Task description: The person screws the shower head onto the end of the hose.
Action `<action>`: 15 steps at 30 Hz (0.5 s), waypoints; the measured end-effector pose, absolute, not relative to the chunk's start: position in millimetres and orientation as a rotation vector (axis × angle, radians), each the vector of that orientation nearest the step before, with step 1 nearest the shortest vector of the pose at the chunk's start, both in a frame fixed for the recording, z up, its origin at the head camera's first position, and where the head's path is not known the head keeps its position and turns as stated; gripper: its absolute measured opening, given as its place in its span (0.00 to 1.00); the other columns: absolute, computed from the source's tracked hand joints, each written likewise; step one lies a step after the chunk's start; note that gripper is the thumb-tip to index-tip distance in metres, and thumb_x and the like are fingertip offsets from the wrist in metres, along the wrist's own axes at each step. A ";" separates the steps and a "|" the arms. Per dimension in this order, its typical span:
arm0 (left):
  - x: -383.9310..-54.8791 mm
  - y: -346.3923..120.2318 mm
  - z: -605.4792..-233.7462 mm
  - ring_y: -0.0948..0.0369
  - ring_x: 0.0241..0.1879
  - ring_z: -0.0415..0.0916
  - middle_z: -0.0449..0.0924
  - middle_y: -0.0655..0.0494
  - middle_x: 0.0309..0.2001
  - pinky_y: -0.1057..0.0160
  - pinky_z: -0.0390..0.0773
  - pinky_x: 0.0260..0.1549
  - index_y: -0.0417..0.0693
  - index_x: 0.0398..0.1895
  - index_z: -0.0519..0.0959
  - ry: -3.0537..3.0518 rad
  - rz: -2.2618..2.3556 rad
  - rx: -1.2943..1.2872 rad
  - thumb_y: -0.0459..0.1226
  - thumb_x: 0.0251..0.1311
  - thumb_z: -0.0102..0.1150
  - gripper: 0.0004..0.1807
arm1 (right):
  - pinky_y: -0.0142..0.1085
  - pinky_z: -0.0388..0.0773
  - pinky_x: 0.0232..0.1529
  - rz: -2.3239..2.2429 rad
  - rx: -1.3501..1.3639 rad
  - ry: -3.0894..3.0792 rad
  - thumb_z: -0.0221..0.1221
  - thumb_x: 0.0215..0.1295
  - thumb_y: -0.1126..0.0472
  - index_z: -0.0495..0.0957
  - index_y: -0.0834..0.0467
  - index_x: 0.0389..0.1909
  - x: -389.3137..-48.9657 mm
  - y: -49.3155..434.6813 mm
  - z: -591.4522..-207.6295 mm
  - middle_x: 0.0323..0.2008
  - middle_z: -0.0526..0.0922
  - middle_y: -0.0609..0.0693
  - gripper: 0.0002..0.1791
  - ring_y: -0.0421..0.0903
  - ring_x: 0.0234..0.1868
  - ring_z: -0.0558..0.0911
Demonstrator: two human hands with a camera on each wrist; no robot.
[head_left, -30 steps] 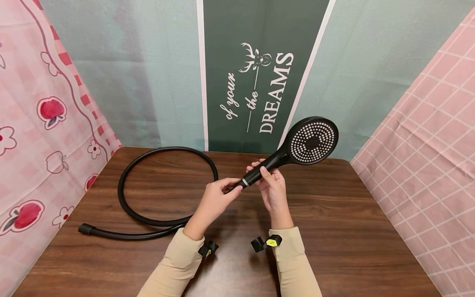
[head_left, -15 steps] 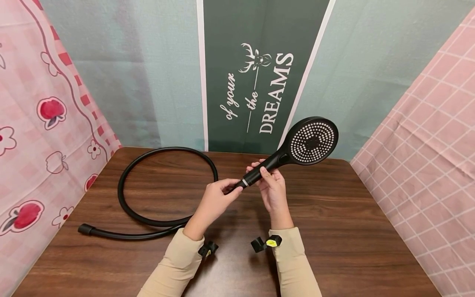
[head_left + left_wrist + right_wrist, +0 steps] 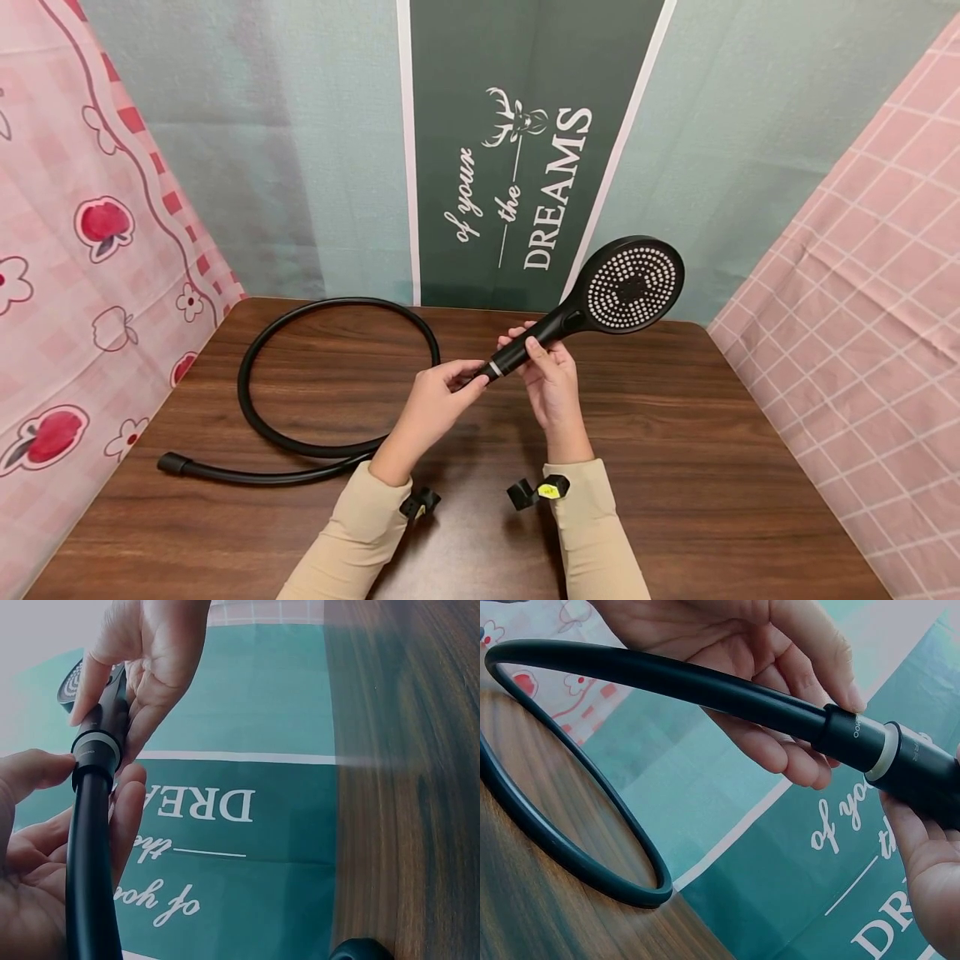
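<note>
A black shower head (image 3: 633, 285) with pale nozzles is held above the table, tilted up to the right in the head view. My right hand (image 3: 553, 379) grips its handle, thumb along the front. With thumb and fingers my left hand (image 3: 438, 404) pinches the hose's end connector (image 3: 847, 736), right at the base of the handle. A pale ring (image 3: 885, 752) shows between connector and handle. From there the black shower hose (image 3: 91, 862) runs back under my left hand and loops on the table. Its other end fitting (image 3: 174, 463) lies at the left.
The brown wooden table (image 3: 675, 467) spans the front. Behind it hangs a green cloth (image 3: 487, 50) with white lettering. A pink fruit-print cloth (image 3: 45, 275) stands on the left, a pink checked cloth (image 3: 877, 275) on the right.
My left thumb has shifted slightly on the hose connector. The shower head, my right hand and the hose loop stay in place.
</note>
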State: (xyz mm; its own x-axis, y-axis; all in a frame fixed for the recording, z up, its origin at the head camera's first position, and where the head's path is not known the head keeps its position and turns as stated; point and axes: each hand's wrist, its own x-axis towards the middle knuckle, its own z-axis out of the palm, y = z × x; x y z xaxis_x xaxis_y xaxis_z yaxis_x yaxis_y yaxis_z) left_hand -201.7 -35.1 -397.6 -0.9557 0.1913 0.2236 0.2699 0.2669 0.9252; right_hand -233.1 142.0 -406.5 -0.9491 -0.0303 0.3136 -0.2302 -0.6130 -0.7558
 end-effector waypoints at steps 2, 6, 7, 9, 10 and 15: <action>-202.7 -35.1 -399.0 0.58 0.40 0.85 0.88 0.48 0.40 0.60 0.84 0.41 0.44 0.52 0.85 -2.443 -1.815 -0.458 0.38 0.65 0.63 0.14 | 0.36 0.82 0.54 2.689 0.450 -1.322 0.51 0.75 0.67 0.74 0.57 0.52 -233.1 141.9 -406.5 0.42 0.87 0.49 0.09 0.44 0.46 0.88; -203.5 -35.0 -400.0 0.58 0.40 0.86 0.88 0.46 0.39 0.61 0.84 0.41 0.43 0.51 0.85 -2.439 -1.816 -0.486 0.37 0.66 0.62 0.13 | 0.37 0.82 0.54 2.691 0.449 -1.318 0.50 0.75 0.67 0.74 0.57 0.52 -233.0 141.9 -406.6 0.42 0.87 0.49 0.09 0.44 0.46 0.88; -203.6 -35.0 -400.2 0.58 0.40 0.86 0.88 0.46 0.39 0.61 0.84 0.41 0.43 0.51 0.85 -2.438 -1.817 -0.491 0.37 0.66 0.62 0.13 | 0.36 0.82 0.54 2.691 0.448 -1.317 0.51 0.75 0.67 0.74 0.57 0.51 -233.0 141.9 -406.6 0.42 0.87 0.49 0.09 0.44 0.46 0.88; -203.5 -35.0 -399.9 0.59 0.39 0.85 0.88 0.47 0.39 0.62 0.84 0.40 0.43 0.51 0.85 -2.440 -1.815 -0.493 0.37 0.66 0.62 0.13 | 0.36 0.82 0.53 2.690 0.448 -1.318 0.51 0.75 0.67 0.74 0.57 0.52 -232.9 142.0 -406.6 0.42 0.87 0.49 0.09 0.44 0.46 0.88; -203.4 -34.9 -399.7 0.59 0.39 0.85 0.88 0.47 0.39 0.63 0.84 0.40 0.44 0.51 0.85 -2.441 -1.816 -0.495 0.37 0.66 0.62 0.13 | 0.36 0.82 0.53 2.689 0.448 -1.319 0.51 0.75 0.67 0.74 0.57 0.52 -233.0 142.1 -406.6 0.42 0.87 0.49 0.09 0.44 0.46 0.88; -203.4 -35.3 -400.2 0.61 0.38 0.84 0.88 0.47 0.40 0.65 0.83 0.38 0.44 0.52 0.85 -2.435 -1.789 -0.515 0.37 0.66 0.62 0.13 | 0.36 0.82 0.53 2.691 0.454 -1.316 0.50 0.75 0.67 0.74 0.57 0.51 -233.3 142.3 -406.8 0.42 0.87 0.49 0.09 0.44 0.46 0.88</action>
State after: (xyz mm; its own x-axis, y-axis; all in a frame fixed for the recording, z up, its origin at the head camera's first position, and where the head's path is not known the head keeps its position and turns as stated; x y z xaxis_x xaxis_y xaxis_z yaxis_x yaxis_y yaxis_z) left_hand -203.4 -35.3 -400.2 -0.9408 0.2218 0.2565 0.3110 0.2631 0.9133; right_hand -233.3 142.3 -406.8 -0.9490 -0.0307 0.3138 -0.2287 -0.6179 -0.7523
